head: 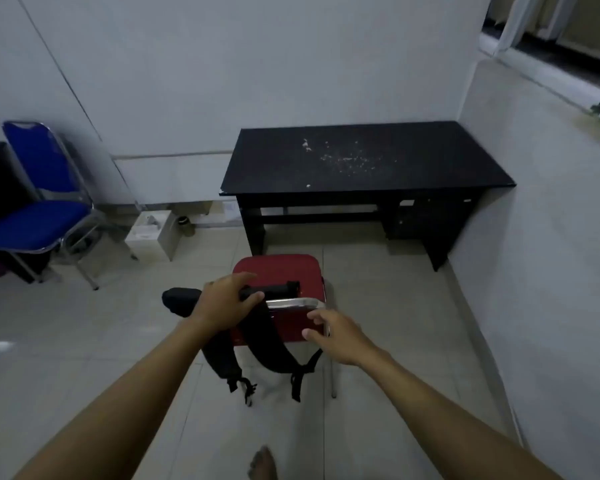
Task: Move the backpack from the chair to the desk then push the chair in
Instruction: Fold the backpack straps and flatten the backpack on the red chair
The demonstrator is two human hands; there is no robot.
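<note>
A red chair (281, 270) with a chrome frame stands on the tiled floor, a short way in front of the black desk (368, 157). A black backpack (257, 336) hangs at the chair's backrest, its two shoulder straps dangling down toward me and part of its body sticking out to the left. My left hand (227, 299) is closed on the backpack's top handle, just above the chrome backrest bar. My right hand (336, 336) hovers with spread fingers at the backrest's right edge, holding nothing. The desk top is dusted with white crumbs.
A blue chair (42, 202) stands against the left wall, with a small white box (153, 233) on the floor beside it. A white wall runs along the desk's right side. My bare foot (262, 462) shows at the bottom.
</note>
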